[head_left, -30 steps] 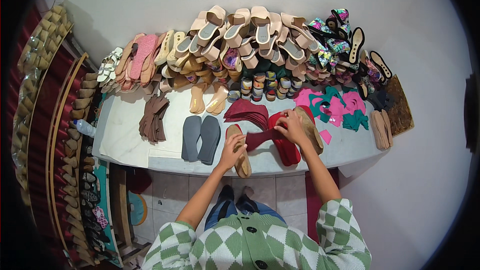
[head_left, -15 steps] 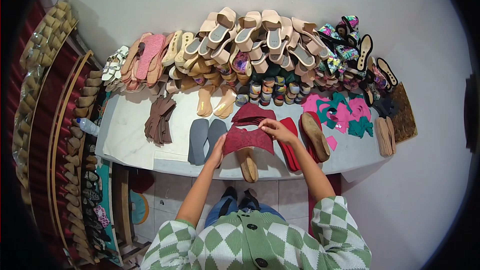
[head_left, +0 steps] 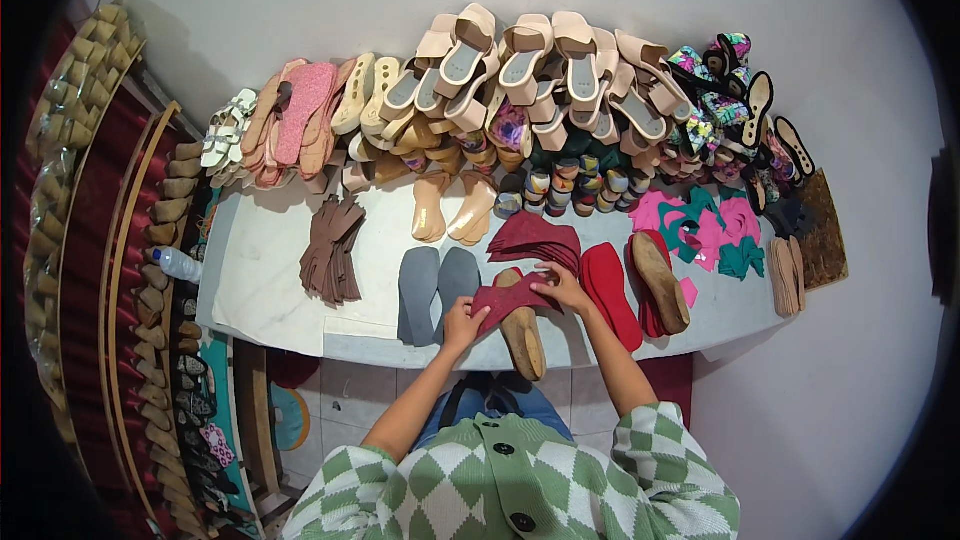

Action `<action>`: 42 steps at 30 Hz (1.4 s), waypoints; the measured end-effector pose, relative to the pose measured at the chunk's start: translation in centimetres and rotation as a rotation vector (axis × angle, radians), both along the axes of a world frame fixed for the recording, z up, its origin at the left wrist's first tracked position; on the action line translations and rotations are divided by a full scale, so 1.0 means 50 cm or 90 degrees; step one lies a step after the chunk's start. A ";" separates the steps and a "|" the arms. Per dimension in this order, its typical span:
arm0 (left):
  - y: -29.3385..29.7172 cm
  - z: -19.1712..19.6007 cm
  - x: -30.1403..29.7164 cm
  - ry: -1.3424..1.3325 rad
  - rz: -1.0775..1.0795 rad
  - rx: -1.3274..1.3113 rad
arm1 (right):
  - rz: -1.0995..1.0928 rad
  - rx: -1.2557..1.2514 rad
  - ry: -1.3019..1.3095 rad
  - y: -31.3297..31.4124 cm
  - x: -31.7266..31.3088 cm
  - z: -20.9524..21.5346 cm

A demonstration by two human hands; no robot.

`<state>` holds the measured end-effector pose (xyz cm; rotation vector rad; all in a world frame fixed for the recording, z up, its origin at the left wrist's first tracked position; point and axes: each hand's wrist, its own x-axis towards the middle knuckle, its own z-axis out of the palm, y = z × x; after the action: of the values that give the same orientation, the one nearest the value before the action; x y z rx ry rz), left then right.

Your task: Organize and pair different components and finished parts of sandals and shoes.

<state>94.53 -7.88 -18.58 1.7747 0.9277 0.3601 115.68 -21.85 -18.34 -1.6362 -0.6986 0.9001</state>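
Observation:
My left hand (head_left: 465, 324) pinches the left end of a dark red shoe upper piece (head_left: 508, 300). The fingers of my right hand (head_left: 562, 288) close on its other end. Held between them, the piece lies across a wooden shoe last (head_left: 524, 345), over its upper part. Just beyond is a stack of dark red upper pieces (head_left: 535, 242). Bright red soles (head_left: 611, 300) lie to the right of my right hand, and past them another wooden last (head_left: 662, 285) rests on a red sole. Left of my left hand are grey soles (head_left: 419, 292).
Heeled beige sandals (head_left: 525, 45) are heaped along the back wall. Brown strap pieces (head_left: 332, 250) lie at the left of the table (head_left: 265, 285), pink and green scraps (head_left: 705, 230) at the right. Racks of wooden lasts (head_left: 155, 340) and a plastic bottle (head_left: 177, 264) stand on the left.
The dark red upper piece, held up and spread before, has been lowered onto the wooden last. My right hand has moved down to its right end. The view has shifted slightly.

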 end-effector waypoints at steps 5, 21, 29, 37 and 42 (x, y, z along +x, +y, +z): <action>-0.022 0.013 -0.004 0.021 -0.002 0.049 | -0.068 0.016 -0.068 -0.033 -0.031 -0.020; -0.048 0.028 0.025 0.172 0.005 0.225 | -0.197 0.005 -0.270 -0.034 -0.112 -0.021; -0.022 0.058 0.035 0.280 -0.043 0.253 | -0.205 0.041 -0.287 -0.032 -0.119 -0.016; 0.018 0.098 0.078 0.180 -0.201 0.348 | -0.199 0.021 -0.293 -0.033 -0.114 -0.017; 0.058 0.087 0.112 0.055 -0.387 0.423 | -0.210 0.024 -0.279 -0.032 -0.118 -0.016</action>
<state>100.15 -4.97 -14.24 2.5863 0.2841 0.2015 109.78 -23.44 -19.13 -1.8669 -0.7042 0.2894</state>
